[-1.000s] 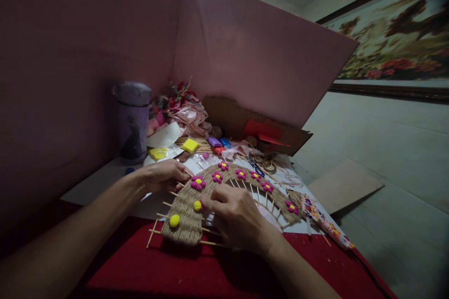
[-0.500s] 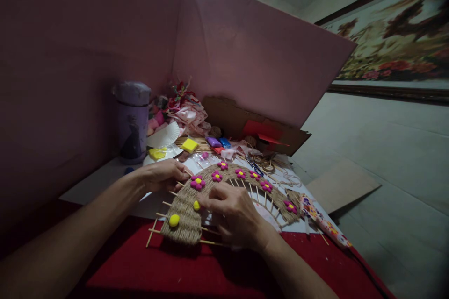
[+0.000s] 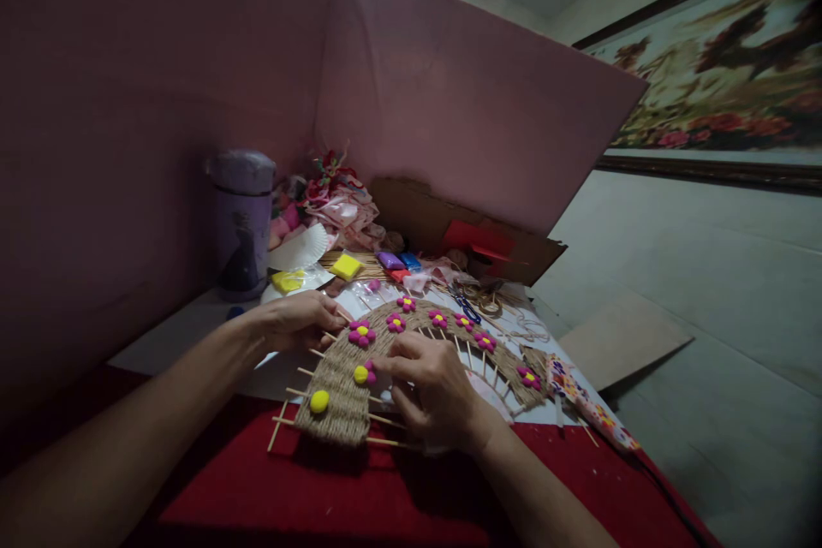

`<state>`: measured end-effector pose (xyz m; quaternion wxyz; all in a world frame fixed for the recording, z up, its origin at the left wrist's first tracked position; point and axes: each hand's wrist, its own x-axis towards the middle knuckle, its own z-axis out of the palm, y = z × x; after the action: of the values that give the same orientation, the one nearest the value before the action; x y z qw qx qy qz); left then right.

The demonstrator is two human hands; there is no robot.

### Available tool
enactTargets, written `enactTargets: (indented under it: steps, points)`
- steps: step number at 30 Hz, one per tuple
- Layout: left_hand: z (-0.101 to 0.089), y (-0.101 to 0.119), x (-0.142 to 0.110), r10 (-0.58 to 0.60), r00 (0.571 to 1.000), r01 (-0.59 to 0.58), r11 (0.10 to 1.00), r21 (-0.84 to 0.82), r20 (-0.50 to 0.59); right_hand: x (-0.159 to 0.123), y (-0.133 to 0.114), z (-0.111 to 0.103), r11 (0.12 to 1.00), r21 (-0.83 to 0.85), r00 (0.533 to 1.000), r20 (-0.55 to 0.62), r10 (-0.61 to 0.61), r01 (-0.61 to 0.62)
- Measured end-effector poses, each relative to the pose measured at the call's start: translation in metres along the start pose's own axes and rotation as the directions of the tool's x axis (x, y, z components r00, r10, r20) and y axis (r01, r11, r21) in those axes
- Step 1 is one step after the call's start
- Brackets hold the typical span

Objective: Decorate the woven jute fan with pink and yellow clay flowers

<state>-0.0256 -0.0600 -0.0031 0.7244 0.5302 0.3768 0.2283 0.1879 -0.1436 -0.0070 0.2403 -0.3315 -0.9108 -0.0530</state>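
An arch of woven brown twine on thin wooden sticks (image 3: 334, 377) lies across the near part of the table. Magenta clay flowers (image 3: 362, 333) with yellow centres dot its band. My left hand (image 3: 306, 322) is closed on the arch's outer left edge, by the stick ends. Over the inner edge, my right hand (image 3: 427, 381) has its fingers curled, with the index fingertip at a yellow clay ball (image 3: 360, 375) that has magenta petals on its right side. Whatever lies under its other fingers is hidden. A plain yellow clay ball (image 3: 319, 402) sits lower on the band.
A purple canister (image 3: 242, 227) stands at the back left. Packets of yellow clay (image 3: 346, 266) and purple clay (image 3: 390, 260) lie behind the arch. Dark-handled scissors (image 3: 467, 306) are beyond it. A floral-wrapped tool (image 3: 594, 407) rests at the right table edge, with a cord.
My right fingertips have drawn back slightly to the right, and magenta petals now show beside the middle yellow ball. My left hand keeps its place on the arch.
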Motion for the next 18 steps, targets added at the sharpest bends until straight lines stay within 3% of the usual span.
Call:
enactTargets:
  steps: [5, 18]
  points:
    - [-0.0017, -0.0008, 0.0000, 0.001, 1.000, -0.001, 1.000, 0.003, 0.000, 0.0003, -0.0002, -0.0009, 1.000, 0.005, 0.999, -0.044, 0.022, -0.022]
    - [-0.0022, -0.0027, 0.0018, 0.008, 1.000, -0.007, 1.000, 0.013, -0.029, 0.0006, -0.0021, -0.0004, 1.000, 0.020, 1.000, -0.019, 0.019, -0.019]
